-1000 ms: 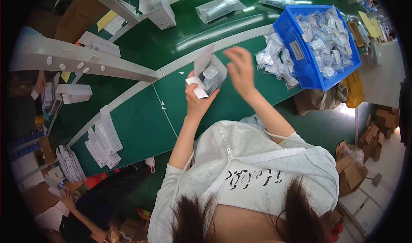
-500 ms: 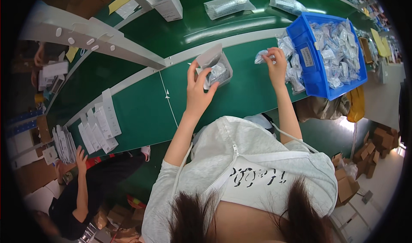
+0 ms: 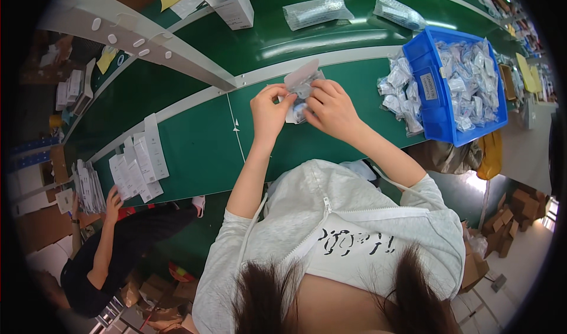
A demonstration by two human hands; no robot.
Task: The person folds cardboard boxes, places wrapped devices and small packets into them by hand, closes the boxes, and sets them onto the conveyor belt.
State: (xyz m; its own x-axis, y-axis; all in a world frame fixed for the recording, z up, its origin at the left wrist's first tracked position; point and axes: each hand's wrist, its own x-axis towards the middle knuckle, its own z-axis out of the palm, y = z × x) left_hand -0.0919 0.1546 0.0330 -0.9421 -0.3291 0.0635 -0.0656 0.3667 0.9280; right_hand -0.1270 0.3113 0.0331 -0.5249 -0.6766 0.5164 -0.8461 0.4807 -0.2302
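Step in hand looks like working a clear-bagged part (image 3: 302,90) at the mouth of an open white carton (image 3: 303,74), b/w the person's L hand (image 3: 269,113) and R hand (image 3: 332,108). Both grips are narrow, fingertips close in; can't tell which pinches what. Next move prob. calls for a light touch w/o snagging the bag. Carton's at the green workbench (image 3: 195,163), L of a blue bin (image 3: 430,86); 2 bagged items (image 3: 317,12) lie beyond; co-worker's hand (image 3: 113,203) far L.

The bin (image 3: 438,117) is blue; tabletop (image 3: 195,157) green (white-lined); box (image 3: 303,73) white.
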